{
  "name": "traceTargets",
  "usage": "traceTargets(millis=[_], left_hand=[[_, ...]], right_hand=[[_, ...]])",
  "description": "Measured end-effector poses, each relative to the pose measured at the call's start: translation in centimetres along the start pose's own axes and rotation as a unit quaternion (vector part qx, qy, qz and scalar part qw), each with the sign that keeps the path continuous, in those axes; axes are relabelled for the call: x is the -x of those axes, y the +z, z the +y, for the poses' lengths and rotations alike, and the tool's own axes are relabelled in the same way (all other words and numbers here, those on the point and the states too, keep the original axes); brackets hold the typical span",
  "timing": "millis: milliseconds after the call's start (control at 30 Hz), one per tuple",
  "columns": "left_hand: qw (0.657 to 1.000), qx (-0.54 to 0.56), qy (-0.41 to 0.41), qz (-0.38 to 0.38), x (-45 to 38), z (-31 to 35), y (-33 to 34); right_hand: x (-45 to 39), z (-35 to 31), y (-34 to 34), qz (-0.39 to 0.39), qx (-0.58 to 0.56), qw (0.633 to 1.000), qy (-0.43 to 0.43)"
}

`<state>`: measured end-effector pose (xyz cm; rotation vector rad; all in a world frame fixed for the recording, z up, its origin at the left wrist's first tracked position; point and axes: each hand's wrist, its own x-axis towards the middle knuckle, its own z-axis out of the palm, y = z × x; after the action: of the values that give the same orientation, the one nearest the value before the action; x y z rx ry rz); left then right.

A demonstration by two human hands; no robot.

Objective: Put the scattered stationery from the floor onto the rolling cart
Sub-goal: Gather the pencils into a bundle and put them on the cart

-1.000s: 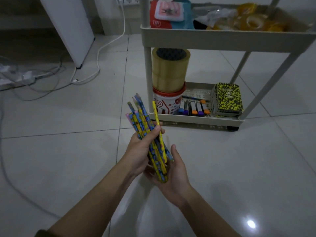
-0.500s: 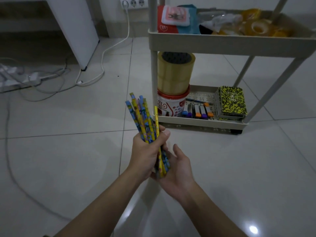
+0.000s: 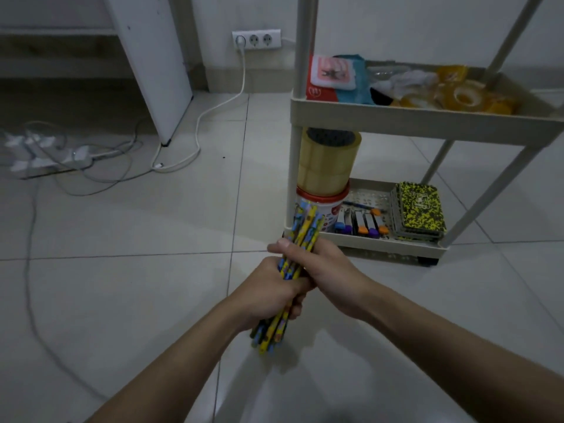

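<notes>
I've got the whole bundle of pencils [image 3: 300,239] in both hands, held above the tiled floor [image 3: 122,300] just in front of the cart's lower left corner. My left hand [image 3: 268,294] wraps the lower half of the bundle, fingers curled tight around it, and the blue and yellow ends poke out below my fist. My right hand [image 3: 317,264] comes across from the right and clamps the upper part, thumb [image 3: 279,247] lying over the front of the pencils, so both sets of fingers are closed on the same bunch. The bundle tilts, its top leaning toward the rolling cart [image 3: 427,123]. On the cart's bottom shelf, at the left corner, a big roll of brown tape [image 3: 328,166] stands on a white tub with a red rim [image 3: 323,206]; just right of that lie markers [image 3: 363,227] with orange and purple caps, and a stack of yellow-and-black notebooks [image 3: 419,209] fills the right end. The shelf above carries a red and teal packet [image 3: 332,80] at its left end and rolls of clear tape [image 3: 464,96] toward the right. Off at the far left of the floor a tangle of cables [image 3: 91,166] runs from a power strip, and one white cord [image 3: 219,108] climbs to the wall socket [image 3: 256,39].
</notes>
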<state>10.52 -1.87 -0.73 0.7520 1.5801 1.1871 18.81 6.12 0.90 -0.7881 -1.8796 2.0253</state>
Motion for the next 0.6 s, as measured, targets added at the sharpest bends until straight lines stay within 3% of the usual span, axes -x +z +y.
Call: traceTargets(millis=[167,333,467,600], left_hand=[[0.999,-0.014,0.034,-0.021,-0.8,3.0,-0.3],[0.997,-0.024,0.059,-0.052,-1.5,5.9,1.0],[0.993,-0.085,0.036,-0.075,-1.2,5.9,1.9],[0.987,-0.145,0.043,-0.053,-1.8,5.7,3.5]], right_hand=[[-0.7,-3.7,-0.8,0.001,0.037,0.999,0.008],[-0.8,-6.5,-2.6,0.059,0.018,0.998,0.005],[-0.2,-6.9,-5.2,0.106,-0.075,0.991,-0.022],[0.5,-4.9,-6.5,0.1,-0.23,0.968,-0.01]])
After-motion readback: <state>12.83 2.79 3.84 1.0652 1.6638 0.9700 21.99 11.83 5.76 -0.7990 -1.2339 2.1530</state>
